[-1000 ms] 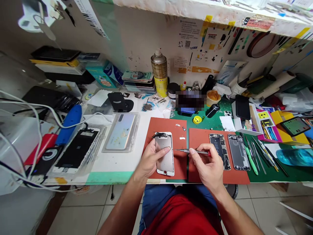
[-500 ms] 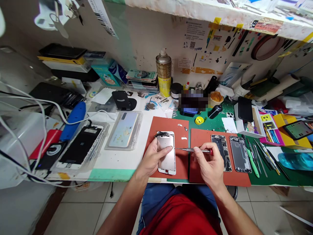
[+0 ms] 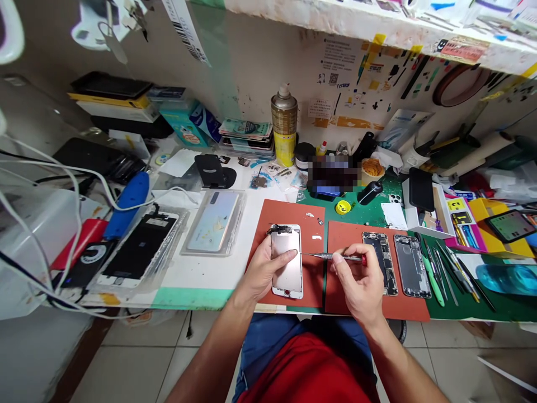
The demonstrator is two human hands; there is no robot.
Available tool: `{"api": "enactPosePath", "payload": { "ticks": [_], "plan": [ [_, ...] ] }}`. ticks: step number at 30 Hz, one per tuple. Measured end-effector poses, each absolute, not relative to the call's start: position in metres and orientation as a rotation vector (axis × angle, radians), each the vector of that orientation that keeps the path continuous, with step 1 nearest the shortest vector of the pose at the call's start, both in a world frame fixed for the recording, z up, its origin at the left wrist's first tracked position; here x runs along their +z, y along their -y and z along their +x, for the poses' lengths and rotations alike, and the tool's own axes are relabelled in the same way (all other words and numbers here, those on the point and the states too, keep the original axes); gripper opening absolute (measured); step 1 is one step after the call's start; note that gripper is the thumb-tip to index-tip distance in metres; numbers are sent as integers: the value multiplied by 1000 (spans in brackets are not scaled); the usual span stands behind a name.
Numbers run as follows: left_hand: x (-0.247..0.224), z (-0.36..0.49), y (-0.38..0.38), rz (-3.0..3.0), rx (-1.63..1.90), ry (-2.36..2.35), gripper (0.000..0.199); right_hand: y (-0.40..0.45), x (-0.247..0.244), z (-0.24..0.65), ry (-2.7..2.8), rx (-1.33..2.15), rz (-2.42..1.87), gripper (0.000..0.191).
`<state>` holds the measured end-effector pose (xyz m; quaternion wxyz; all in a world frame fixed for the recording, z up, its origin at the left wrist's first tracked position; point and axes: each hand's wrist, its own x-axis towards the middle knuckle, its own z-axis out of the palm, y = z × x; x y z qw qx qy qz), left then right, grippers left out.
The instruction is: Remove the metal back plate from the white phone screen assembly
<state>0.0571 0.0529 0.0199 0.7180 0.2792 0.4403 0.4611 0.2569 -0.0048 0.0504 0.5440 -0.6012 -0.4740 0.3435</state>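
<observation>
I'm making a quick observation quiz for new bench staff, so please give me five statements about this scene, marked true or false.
1. The left hand holds a screen. True.
2. The right hand holds nothing. False: the right hand holds a slim tool.
3. The green tool lies right of the right hand. True.
4. The spray can lies on its side. False: the spray can stands upright.
5. The pale phone lies left of the left hand. True.

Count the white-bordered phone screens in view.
2: one phone screen in the left hand, over a red-brown mat; another screen on clear plastic packaging, toward the view's left. Others could be hidden.
</observation>
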Motion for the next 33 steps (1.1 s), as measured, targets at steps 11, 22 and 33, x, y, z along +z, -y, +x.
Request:
{"api": "enactPosePath", "payload": {
  "ticks": [11,22,33],
  "plan": [
    [19,57,-52,610,1035,-979,53,3,52,258,1126,821,-1462,29],
    [15,56,-53,647,1037,-976,49,4,50,260,1138,861,-1403,29],
    [18,57,-53,611,1029,-966,50,2,50,259,1114,855,-1395,27]
  ]
}}
